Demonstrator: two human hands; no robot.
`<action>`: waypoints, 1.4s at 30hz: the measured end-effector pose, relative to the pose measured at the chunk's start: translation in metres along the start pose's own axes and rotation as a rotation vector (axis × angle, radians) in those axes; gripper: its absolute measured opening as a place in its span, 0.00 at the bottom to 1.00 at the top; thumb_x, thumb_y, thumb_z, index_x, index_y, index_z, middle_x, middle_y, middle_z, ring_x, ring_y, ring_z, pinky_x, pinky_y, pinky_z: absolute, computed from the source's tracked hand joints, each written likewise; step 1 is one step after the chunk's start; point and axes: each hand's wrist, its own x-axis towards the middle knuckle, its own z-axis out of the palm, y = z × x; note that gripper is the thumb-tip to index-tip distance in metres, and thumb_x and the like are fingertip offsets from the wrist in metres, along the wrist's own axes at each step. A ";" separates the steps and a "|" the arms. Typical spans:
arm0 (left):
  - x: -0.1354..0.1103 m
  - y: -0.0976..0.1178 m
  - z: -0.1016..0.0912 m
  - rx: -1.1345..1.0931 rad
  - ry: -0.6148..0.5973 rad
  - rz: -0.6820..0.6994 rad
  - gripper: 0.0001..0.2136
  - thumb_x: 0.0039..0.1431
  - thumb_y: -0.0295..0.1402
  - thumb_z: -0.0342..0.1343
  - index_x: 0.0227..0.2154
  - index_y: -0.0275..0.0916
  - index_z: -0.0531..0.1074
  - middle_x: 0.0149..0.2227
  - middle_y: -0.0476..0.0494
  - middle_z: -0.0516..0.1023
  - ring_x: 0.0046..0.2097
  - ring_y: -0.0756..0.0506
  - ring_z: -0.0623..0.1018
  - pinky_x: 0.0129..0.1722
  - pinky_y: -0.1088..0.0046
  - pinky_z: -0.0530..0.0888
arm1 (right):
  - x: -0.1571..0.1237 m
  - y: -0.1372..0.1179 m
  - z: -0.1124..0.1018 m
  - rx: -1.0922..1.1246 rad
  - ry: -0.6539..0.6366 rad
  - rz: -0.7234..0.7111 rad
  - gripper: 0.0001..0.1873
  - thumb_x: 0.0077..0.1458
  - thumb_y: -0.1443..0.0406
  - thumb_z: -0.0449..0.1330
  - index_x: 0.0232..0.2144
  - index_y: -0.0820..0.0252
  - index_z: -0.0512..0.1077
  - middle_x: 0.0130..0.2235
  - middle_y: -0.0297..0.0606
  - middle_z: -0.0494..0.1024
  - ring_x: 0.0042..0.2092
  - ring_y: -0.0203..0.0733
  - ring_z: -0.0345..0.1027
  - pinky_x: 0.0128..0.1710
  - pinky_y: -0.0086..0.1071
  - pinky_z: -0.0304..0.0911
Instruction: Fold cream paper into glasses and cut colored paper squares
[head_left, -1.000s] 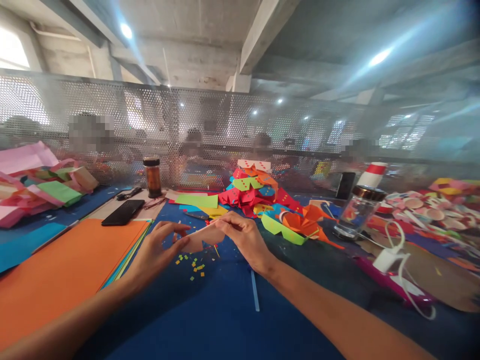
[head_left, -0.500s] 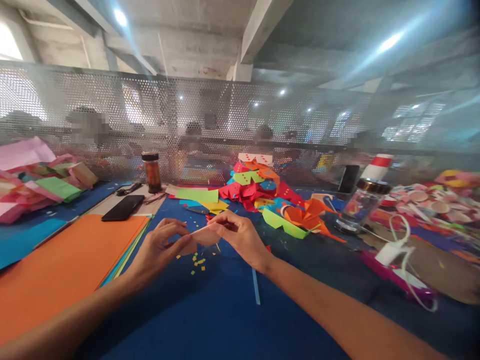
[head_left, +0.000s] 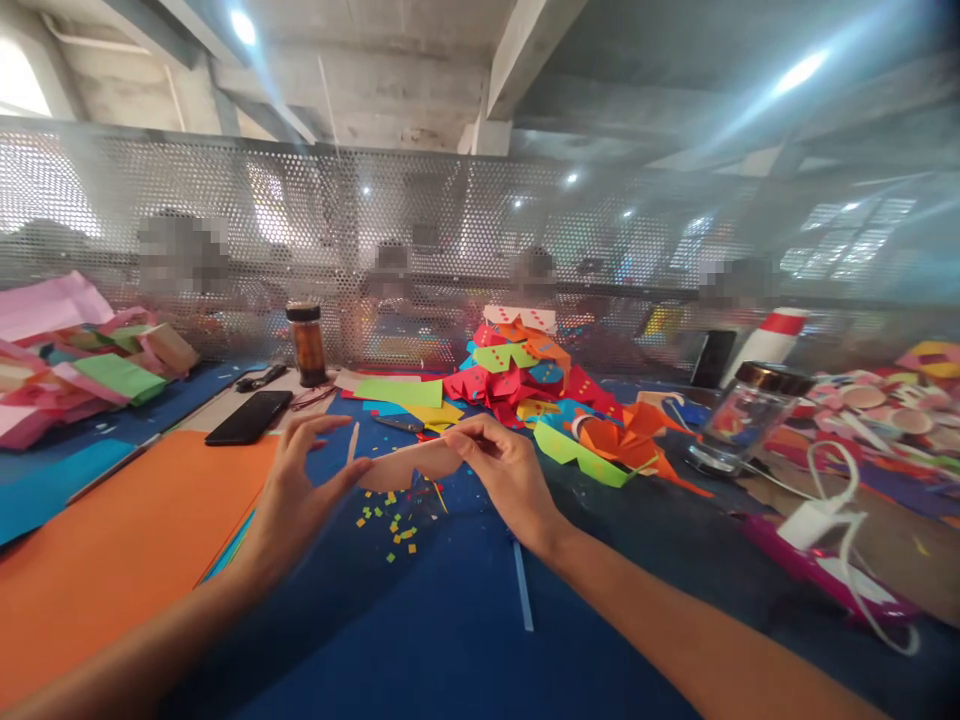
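Above the blue table both hands hold a small folded piece of pale pink paper. My left hand pinches its left end between thumb and fingers, with the upper fingers stretched out. My right hand pinches its right end. Under the paper lie several tiny yellow and green paper scraps.
A stack of orange sheets lies at the left with a black phone beyond it. A heap of coloured folded paper, a brown jar, a glass jar, a white cable and a perforated metal screen surround the spot.
The hands have moved slightly apart and the pink paper now lies flatter between them. My left hand's upper fingers have spread. The view has shifted a little left.
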 end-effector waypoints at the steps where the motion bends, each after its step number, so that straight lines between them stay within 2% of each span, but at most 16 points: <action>1: 0.000 -0.001 0.000 -0.030 -0.044 -0.072 0.19 0.55 0.44 0.60 0.48 0.45 0.69 0.49 0.43 0.70 0.52 0.40 0.72 0.51 0.59 0.71 | 0.001 0.000 -0.001 0.002 0.000 0.001 0.10 0.56 0.56 0.61 0.29 0.55 0.76 0.33 0.35 0.77 0.36 0.41 0.68 0.37 0.34 0.63; 4: 0.000 0.000 0.001 -0.192 -0.208 -0.287 0.21 0.55 0.46 0.59 0.49 0.42 0.69 0.41 0.44 0.75 0.39 0.43 0.77 0.39 0.64 0.76 | 0.002 0.000 -0.002 -0.003 -0.007 0.013 0.11 0.56 0.55 0.61 0.29 0.54 0.76 0.33 0.35 0.77 0.36 0.41 0.68 0.37 0.34 0.63; 6: 0.002 0.003 0.000 -0.271 -0.287 -0.355 0.19 0.55 0.46 0.58 0.46 0.41 0.71 0.35 0.46 0.76 0.34 0.45 0.77 0.31 0.70 0.74 | 0.002 0.000 -0.002 -0.010 -0.010 0.035 0.11 0.56 0.55 0.61 0.29 0.54 0.76 0.32 0.35 0.77 0.36 0.41 0.68 0.36 0.34 0.63; 9: 0.009 0.008 -0.005 -0.237 -0.384 -0.322 0.14 0.54 0.45 0.58 0.37 0.41 0.76 0.30 0.48 0.77 0.32 0.46 0.77 0.28 0.74 0.72 | 0.003 0.001 -0.003 -0.007 -0.008 0.070 0.10 0.55 0.55 0.61 0.29 0.54 0.76 0.32 0.35 0.76 0.36 0.41 0.67 0.36 0.34 0.62; 13: 0.020 0.011 -0.007 -0.208 -0.506 -0.270 0.17 0.57 0.45 0.56 0.48 0.48 0.74 0.34 0.48 0.80 0.34 0.45 0.78 0.28 0.73 0.73 | 0.004 0.001 -0.004 0.007 -0.029 0.097 0.10 0.56 0.56 0.61 0.29 0.54 0.76 0.32 0.35 0.75 0.36 0.41 0.67 0.36 0.34 0.62; 15: 0.023 0.010 -0.003 -0.218 -0.567 -0.244 0.17 0.58 0.45 0.56 0.49 0.49 0.74 0.36 0.48 0.81 0.35 0.44 0.78 0.31 0.72 0.74 | 0.004 0.000 -0.004 -0.020 -0.040 0.107 0.10 0.56 0.57 0.61 0.29 0.54 0.76 0.32 0.34 0.75 0.35 0.41 0.67 0.36 0.34 0.62; 20: 0.022 0.005 0.013 -0.300 -0.672 -0.262 0.13 0.58 0.46 0.54 0.36 0.45 0.79 0.31 0.48 0.80 0.33 0.44 0.77 0.29 0.73 0.72 | 0.005 0.003 -0.004 -0.072 -0.090 0.101 0.10 0.58 0.57 0.59 0.30 0.52 0.77 0.34 0.35 0.76 0.37 0.42 0.68 0.37 0.35 0.64; 24: 0.024 0.001 0.012 -0.400 -0.633 -0.419 0.14 0.55 0.46 0.57 0.32 0.41 0.79 0.28 0.49 0.80 0.29 0.47 0.76 0.26 0.77 0.70 | 0.014 0.001 -0.015 -0.231 -0.165 0.006 0.12 0.60 0.60 0.55 0.41 0.49 0.77 0.43 0.37 0.77 0.45 0.46 0.69 0.46 0.40 0.64; 26: 0.026 -0.001 0.005 -0.349 -0.531 -0.457 0.14 0.52 0.46 0.60 0.30 0.39 0.78 0.24 0.51 0.77 0.25 0.49 0.73 0.22 0.80 0.66 | 0.018 -0.003 -0.028 -0.387 -0.133 -0.037 0.12 0.58 0.61 0.57 0.44 0.50 0.75 0.42 0.38 0.78 0.43 0.47 0.70 0.46 0.42 0.63; 28: 0.026 -0.004 -0.004 -0.304 -0.476 -0.482 0.15 0.52 0.46 0.60 0.33 0.38 0.79 0.25 0.51 0.77 0.26 0.49 0.73 0.22 0.80 0.66 | 0.016 -0.008 -0.045 -0.585 -0.149 -0.046 0.11 0.57 0.61 0.57 0.43 0.51 0.74 0.41 0.38 0.78 0.41 0.48 0.71 0.44 0.42 0.63; 31: 0.021 -0.009 -0.016 -0.248 -0.391 -0.511 0.16 0.51 0.46 0.60 0.36 0.40 0.78 0.27 0.51 0.78 0.26 0.49 0.74 0.22 0.79 0.67 | -0.001 -0.010 -0.072 -0.896 -0.314 -0.015 0.13 0.55 0.60 0.59 0.44 0.49 0.72 0.40 0.37 0.78 0.41 0.50 0.71 0.41 0.42 0.62; 34: 0.014 -0.013 -0.022 -0.250 -0.361 -0.536 0.17 0.50 0.47 0.61 0.38 0.42 0.78 0.28 0.50 0.80 0.27 0.48 0.75 0.22 0.78 0.69 | -0.026 -0.006 -0.093 -1.056 -0.441 0.045 0.15 0.53 0.58 0.61 0.44 0.50 0.72 0.43 0.39 0.77 0.41 0.51 0.72 0.40 0.42 0.63; 37: 0.007 -0.016 -0.022 -0.259 -0.373 -0.541 0.19 0.50 0.48 0.61 0.41 0.43 0.77 0.31 0.49 0.81 0.30 0.46 0.77 0.25 0.77 0.71 | -0.043 -0.001 -0.101 -1.116 -0.506 0.064 0.16 0.54 0.58 0.59 0.47 0.50 0.70 0.45 0.40 0.77 0.44 0.51 0.72 0.41 0.41 0.64; 40: 0.004 -0.019 -0.020 -0.280 -0.370 -0.539 0.20 0.51 0.48 0.61 0.43 0.43 0.76 0.35 0.48 0.81 0.32 0.46 0.78 0.27 0.75 0.72 | -0.048 0.002 -0.100 -1.156 -0.527 0.083 0.16 0.55 0.61 0.57 0.47 0.53 0.68 0.46 0.42 0.76 0.46 0.51 0.72 0.42 0.41 0.65; 42: 0.003 -0.020 -0.020 -0.297 -0.372 -0.529 0.20 0.52 0.48 0.61 0.44 0.42 0.74 0.35 0.47 0.81 0.32 0.45 0.78 0.28 0.74 0.72 | -0.049 0.002 -0.099 -1.207 -0.524 0.102 0.19 0.54 0.62 0.57 0.49 0.55 0.67 0.47 0.44 0.76 0.47 0.52 0.72 0.42 0.42 0.66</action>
